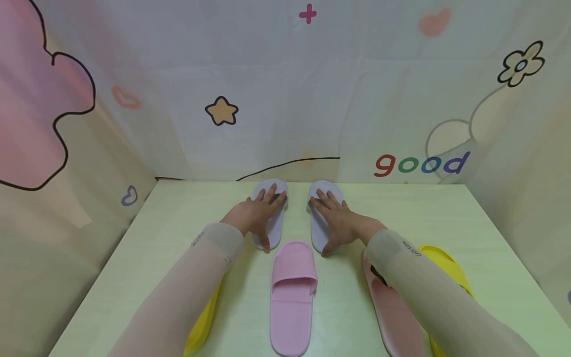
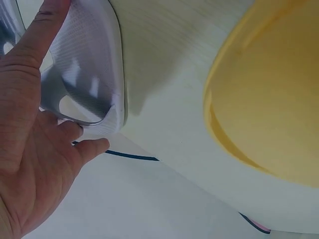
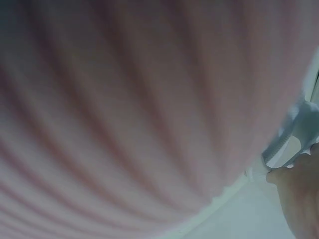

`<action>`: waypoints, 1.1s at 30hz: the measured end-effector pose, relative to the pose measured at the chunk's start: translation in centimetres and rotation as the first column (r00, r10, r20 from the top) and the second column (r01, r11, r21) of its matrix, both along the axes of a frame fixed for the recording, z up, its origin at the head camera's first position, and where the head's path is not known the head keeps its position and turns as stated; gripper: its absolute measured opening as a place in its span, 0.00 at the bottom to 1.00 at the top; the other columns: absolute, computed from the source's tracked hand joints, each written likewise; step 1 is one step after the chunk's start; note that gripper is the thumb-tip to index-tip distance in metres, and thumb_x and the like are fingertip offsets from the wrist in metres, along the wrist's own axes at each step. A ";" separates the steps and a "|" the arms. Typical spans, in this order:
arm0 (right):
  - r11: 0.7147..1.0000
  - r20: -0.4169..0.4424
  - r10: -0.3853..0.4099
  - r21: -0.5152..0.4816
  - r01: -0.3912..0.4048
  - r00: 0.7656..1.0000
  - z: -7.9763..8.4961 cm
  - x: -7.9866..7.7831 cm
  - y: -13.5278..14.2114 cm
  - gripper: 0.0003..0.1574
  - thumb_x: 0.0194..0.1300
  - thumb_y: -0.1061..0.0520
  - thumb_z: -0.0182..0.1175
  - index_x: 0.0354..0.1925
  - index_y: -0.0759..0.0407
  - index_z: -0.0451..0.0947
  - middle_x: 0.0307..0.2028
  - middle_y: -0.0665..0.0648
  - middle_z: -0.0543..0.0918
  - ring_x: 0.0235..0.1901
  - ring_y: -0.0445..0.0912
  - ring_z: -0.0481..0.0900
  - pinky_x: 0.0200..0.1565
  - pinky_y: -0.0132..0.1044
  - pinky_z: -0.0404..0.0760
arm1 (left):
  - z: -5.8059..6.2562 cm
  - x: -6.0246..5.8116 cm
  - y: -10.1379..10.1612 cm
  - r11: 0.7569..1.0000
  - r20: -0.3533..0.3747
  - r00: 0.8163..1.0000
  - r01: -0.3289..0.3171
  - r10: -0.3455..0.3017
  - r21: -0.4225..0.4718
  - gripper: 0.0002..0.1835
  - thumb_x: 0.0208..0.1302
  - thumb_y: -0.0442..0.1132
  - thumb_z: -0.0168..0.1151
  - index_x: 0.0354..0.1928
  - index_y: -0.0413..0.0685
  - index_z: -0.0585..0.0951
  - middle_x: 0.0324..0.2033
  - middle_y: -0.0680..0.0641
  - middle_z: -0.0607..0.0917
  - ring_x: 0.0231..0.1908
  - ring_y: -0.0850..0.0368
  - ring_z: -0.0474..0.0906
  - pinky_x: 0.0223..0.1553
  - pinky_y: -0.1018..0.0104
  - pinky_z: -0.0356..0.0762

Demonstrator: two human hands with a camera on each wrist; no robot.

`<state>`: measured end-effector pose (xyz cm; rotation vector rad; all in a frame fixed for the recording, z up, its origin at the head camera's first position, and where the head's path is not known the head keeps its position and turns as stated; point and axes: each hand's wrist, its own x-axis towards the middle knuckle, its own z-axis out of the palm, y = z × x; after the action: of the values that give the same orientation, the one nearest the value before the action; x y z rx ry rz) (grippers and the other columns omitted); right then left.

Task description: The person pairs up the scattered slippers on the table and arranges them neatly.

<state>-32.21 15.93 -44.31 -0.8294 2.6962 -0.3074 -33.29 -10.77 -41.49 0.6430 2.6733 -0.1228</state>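
Note:
Two white slippers stand side by side at the table's far edge, toes toward the back cloth. Over the left white slipper (image 1: 276, 229) my left hand (image 1: 257, 215) is spread, its fingers over the strap and its thumb by the heel. My right hand (image 1: 338, 221) lies likewise across the right white slipper (image 1: 318, 230), fingers extended over the strap, thumb near the heel. In the left wrist view the thumb (image 2: 31, 42) crosses the white insole (image 2: 92, 37), with the other fingers beside the strap end. A pink ribbed strap (image 3: 139, 114) blocks most of the right wrist view.
A pink slipper (image 1: 291, 320) lies in the middle, nearer me. Another pink slipper (image 1: 397, 315) and a yellow slipper (image 1: 446, 264) are partly under my right forearm. A second yellow slipper (image 1: 204, 320) shows beside my left forearm. Printed cloth (image 1: 285, 114) walls the table's back and sides.

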 end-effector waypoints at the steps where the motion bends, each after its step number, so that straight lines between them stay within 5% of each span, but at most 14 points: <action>1: 1.000 -0.001 0.000 -0.002 0.000 1.000 0.0 0.0 0.0 0.91 0.42 0.40 0.86 0.84 0.56 0.34 0.84 0.63 0.28 0.82 0.65 0.28 0.77 0.72 0.42 | 0.0 0.1 0.0 1.000 -0.006 1.000 -0.002 0.002 0.004 0.83 0.37 0.63 0.87 0.84 0.59 0.33 0.83 0.42 0.29 0.83 0.37 0.35 0.78 0.35 0.52; 5: 1.000 -0.006 -0.009 -0.006 0.009 1.000 0.0 0.1 0.0 0.94 0.40 0.38 0.86 0.84 0.57 0.32 0.83 0.64 0.28 0.82 0.64 0.28 0.77 0.72 0.41 | 0.1 0.5 0.0 0.998 -0.006 0.999 -0.050 0.050 0.036 0.83 0.35 0.60 0.88 0.84 0.64 0.34 0.83 0.41 0.28 0.82 0.33 0.35 0.78 0.34 0.52; 12: 0.998 -0.011 -0.061 0.017 0.061 0.998 0.4 0.3 -0.1 0.98 0.38 0.34 0.86 0.84 0.57 0.30 0.83 0.66 0.28 0.82 0.65 0.27 0.75 0.75 0.39 | 0.0 1.0 -0.1 0.970 0.098 0.975 -0.212 0.201 0.119 0.84 0.38 0.53 0.90 0.82 0.76 0.29 0.81 0.40 0.23 0.80 0.27 0.42 0.66 0.26 0.68; 20: 0.978 0.015 -0.208 0.022 0.207 0.978 1.4 0.5 -0.6 0.87 0.52 0.33 0.78 0.83 0.60 0.29 0.82 0.72 0.30 0.81 0.72 0.32 0.74 0.76 0.46 | 0.0 1.0 -1.0 0.933 0.190 0.947 -0.297 0.259 0.205 0.81 0.43 0.56 0.87 0.81 0.77 0.28 0.80 0.34 0.23 0.77 0.26 0.54 0.69 0.27 0.65; 24: 0.961 0.028 -0.275 0.036 0.274 0.961 1.5 0.3 -0.6 0.85 0.55 0.36 0.78 0.83 0.61 0.28 0.81 0.75 0.33 0.79 0.76 0.42 0.74 0.71 0.55 | -0.2 0.8 -1.4 0.917 0.209 0.940 -0.318 0.271 0.242 0.75 0.49 0.60 0.83 0.81 0.79 0.29 0.80 0.33 0.24 0.77 0.27 0.55 0.71 0.27 0.61; 29: 0.943 0.039 -0.330 0.063 0.327 0.943 1.4 0.2 -0.6 0.86 0.52 0.39 0.81 0.83 0.63 0.31 0.79 0.80 0.43 0.75 0.77 0.54 0.73 0.67 0.64 | -0.3 0.9 -1.5 0.908 0.197 0.935 -0.337 0.293 0.250 0.73 0.50 0.57 0.83 0.81 0.81 0.33 0.81 0.29 0.31 0.76 0.27 0.58 0.71 0.27 0.61; 33: 0.935 0.048 -0.351 0.078 0.347 0.935 1.5 0.2 -0.8 0.86 0.51 0.40 0.82 0.83 0.65 0.32 0.78 0.81 0.48 0.76 0.76 0.54 0.74 0.66 0.63 | -0.2 1.0 -1.2 0.915 0.146 0.942 -0.331 0.304 0.230 0.73 0.47 0.58 0.84 0.82 0.81 0.36 0.80 0.26 0.46 0.76 0.28 0.58 0.68 0.27 0.65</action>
<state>-32.02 15.16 -42.85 -0.3093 2.7689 -0.3100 -32.32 -12.02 -41.67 0.2663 2.6676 0.3363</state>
